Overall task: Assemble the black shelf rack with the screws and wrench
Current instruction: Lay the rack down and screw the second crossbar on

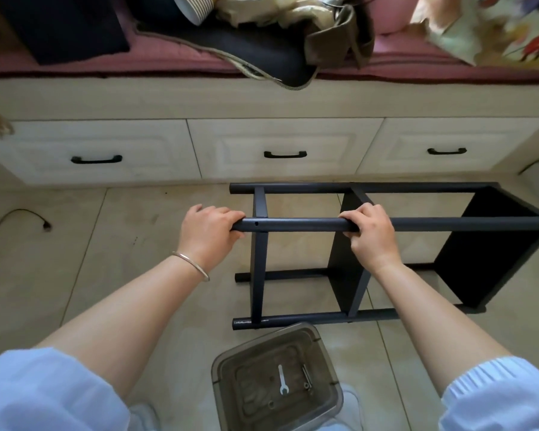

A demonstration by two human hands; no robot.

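Note:
The black shelf rack (467, 223) lies on its side on the tiled floor, its round poles running left to right with shelf panels between them. My left hand (207, 233) grips the left end of the nearest upper pole (296, 224). My right hand (372, 234) grips the same pole further right, beside the middle panel (347, 275). Below, a clear grey plastic bin (324, 353) holds a small silver wrench (283, 379) and a few screws (306, 376).
A cream drawer unit (277, 150) with black handles runs behind the rack, topped by a maroon cushion with clothes and bags. A black cable (19, 214) lies on the floor at the left. Bare tiles lie left of the rack.

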